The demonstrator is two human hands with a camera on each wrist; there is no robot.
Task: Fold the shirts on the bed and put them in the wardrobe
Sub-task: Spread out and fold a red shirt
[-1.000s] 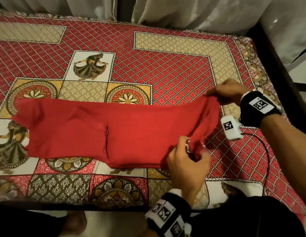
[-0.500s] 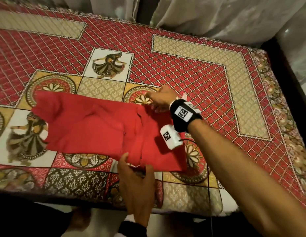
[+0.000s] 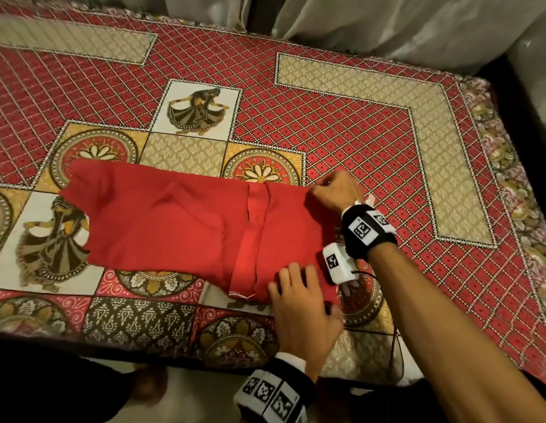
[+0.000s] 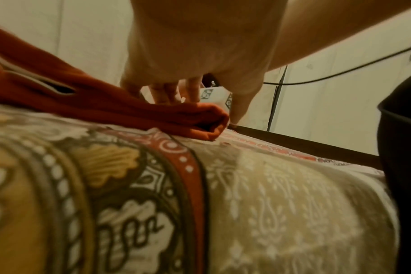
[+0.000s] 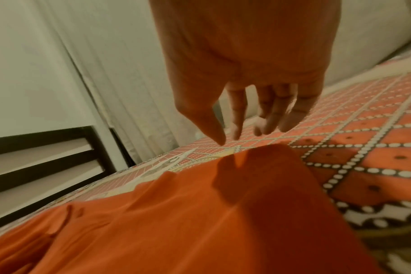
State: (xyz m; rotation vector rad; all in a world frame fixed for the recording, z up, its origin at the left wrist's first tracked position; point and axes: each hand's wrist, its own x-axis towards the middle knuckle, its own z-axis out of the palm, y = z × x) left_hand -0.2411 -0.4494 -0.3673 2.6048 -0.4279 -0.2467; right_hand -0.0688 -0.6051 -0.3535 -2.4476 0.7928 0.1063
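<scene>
A red shirt [image 3: 174,227] lies flat on the patterned bed cover [image 3: 357,132], its right end folded over so a doubled edge runs along the right side. My left hand [image 3: 296,288] presses its straight fingers on the near right corner of that fold; the left wrist view shows the fingers [image 4: 174,92] flat on the rolled edge of the shirt [image 4: 106,107]. My right hand [image 3: 332,190] is at the far right corner. In the right wrist view its fingers [image 5: 237,120] hang relaxed just above the shirt [image 5: 200,222], holding nothing.
Pale curtains [image 3: 387,22] hang behind the bed and a dark bed frame [image 3: 497,74] edges the right side. A black cable [image 3: 393,340] trails off the near edge by my right arm. A bare foot [image 3: 149,389] stands on the floor below.
Both hands carried the shirt's right end leftward over the body, let it go, and came back right to the new fold. The left hand now lies flat on it.
</scene>
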